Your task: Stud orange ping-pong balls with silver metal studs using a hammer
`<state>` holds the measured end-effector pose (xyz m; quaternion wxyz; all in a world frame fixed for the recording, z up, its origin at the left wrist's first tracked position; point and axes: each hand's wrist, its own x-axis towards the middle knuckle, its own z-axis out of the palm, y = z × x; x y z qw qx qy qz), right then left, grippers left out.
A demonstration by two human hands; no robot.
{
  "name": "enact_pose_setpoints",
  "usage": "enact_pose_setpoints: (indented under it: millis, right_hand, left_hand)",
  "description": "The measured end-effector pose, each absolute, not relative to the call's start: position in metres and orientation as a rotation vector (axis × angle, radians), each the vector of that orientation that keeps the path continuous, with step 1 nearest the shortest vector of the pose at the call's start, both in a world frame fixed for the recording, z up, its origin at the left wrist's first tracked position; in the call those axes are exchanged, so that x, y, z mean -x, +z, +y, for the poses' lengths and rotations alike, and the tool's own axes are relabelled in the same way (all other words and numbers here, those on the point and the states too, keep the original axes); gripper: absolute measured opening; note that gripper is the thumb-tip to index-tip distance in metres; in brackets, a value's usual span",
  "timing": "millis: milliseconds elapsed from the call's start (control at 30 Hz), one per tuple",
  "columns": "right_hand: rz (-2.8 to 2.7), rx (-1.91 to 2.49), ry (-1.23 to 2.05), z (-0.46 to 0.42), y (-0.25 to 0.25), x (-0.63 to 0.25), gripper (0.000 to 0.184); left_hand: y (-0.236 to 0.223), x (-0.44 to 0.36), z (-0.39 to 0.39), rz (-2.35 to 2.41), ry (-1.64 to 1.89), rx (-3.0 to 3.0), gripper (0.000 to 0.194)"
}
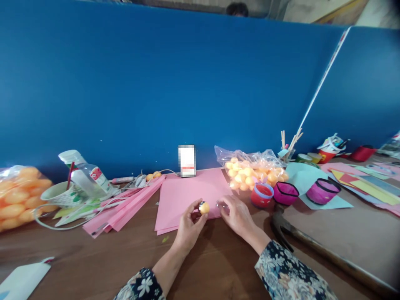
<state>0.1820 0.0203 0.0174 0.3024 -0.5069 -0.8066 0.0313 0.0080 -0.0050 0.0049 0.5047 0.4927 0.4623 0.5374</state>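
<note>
Between the fingertips of my left hand (189, 223) is a pale orange ping-pong ball (204, 207), with a dark and white patch on its upper left side. My right hand (239, 216) is just to the right, apart from the ball. Its thumb and fingers are pinched together around something small that I cannot make out. Both hands are above the near edge of a stack of pink paper sheets (190, 191) on the brown table.
Clear bags of orange balls (243, 173) lie behind my right hand and at far left (21, 196). A hammer (325, 246) and small red (261, 196) and magenta pots (286, 193) lie right. A plastic bottle (90, 177) leans left. A blue partition (150, 83) rises behind.
</note>
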Motion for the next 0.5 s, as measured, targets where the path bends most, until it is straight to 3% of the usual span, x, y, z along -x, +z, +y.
enact_pose_setpoints:
  millis: [500]
  right_hand:
    - [-2.031,1.228,0.239,0.018,0.016,-0.178,0.012]
  left_hand:
    - [0.015,-0.010,-0.008,1.130,1.263,-1.193,0.041]
